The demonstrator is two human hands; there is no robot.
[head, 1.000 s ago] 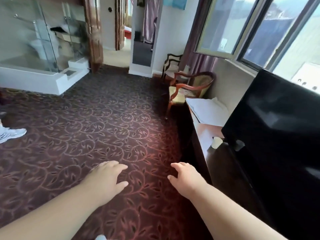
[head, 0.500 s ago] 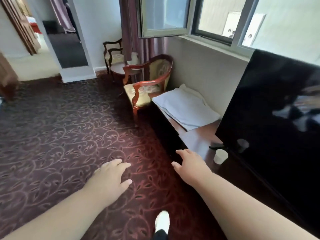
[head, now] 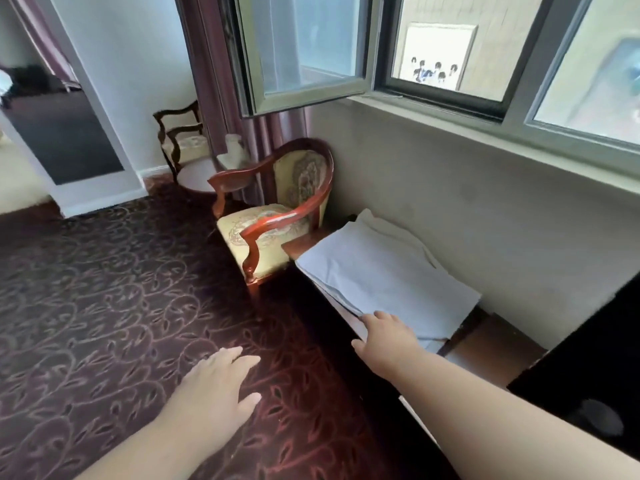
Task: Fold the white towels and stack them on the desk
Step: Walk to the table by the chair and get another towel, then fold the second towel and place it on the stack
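Observation:
A stack of white towels (head: 388, 271) lies flat on the far end of the dark wooden desk (head: 485, 355), against the wall under the window. My right hand (head: 388, 336) reaches over the desk's front edge with fingers stretched, its fingertips at the near corner of the towels. My left hand (head: 216, 386) hovers open above the carpet, left of the desk, holding nothing.
A red wooden armchair (head: 273, 216) with a yellow seat stands just beyond the desk's end. A black TV screen (head: 595, 358) fills the right edge. An open window sash (head: 298, 57) juts into the room above the chair. Patterned carpet (head: 104, 306) spreads to the left.
The view has swung right and closer to the desk. My right hand has moved forward from above the carpet to the towels' near corner. My left hand followed, staying open.

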